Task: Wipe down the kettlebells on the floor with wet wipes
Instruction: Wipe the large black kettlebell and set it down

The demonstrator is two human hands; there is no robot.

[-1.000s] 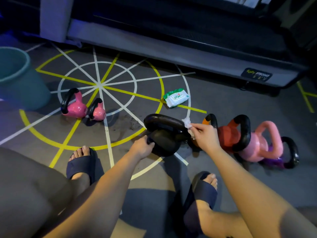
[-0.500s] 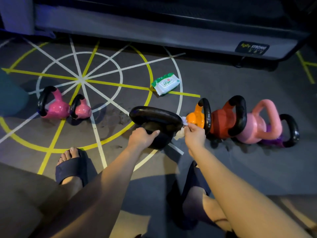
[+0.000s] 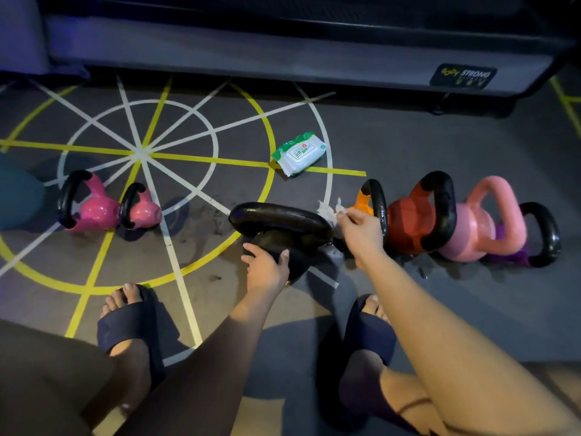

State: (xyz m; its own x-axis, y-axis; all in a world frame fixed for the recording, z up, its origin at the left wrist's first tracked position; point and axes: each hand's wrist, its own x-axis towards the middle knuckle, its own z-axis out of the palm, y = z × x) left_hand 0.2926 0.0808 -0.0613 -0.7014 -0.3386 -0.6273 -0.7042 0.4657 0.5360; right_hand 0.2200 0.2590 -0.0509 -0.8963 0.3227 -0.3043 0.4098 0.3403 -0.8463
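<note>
Black kettlebell | left grip curled on it | right grip pinching wipe | wipes pack (contents unseen)

The 2 bare forearms reach forward and down from the lower edge of view. The left hand curls around the body of the black kettlebell, thumb raised on its right side. The right hand, further forward, pinches a wet wipe between thumb and fingers.
</note>
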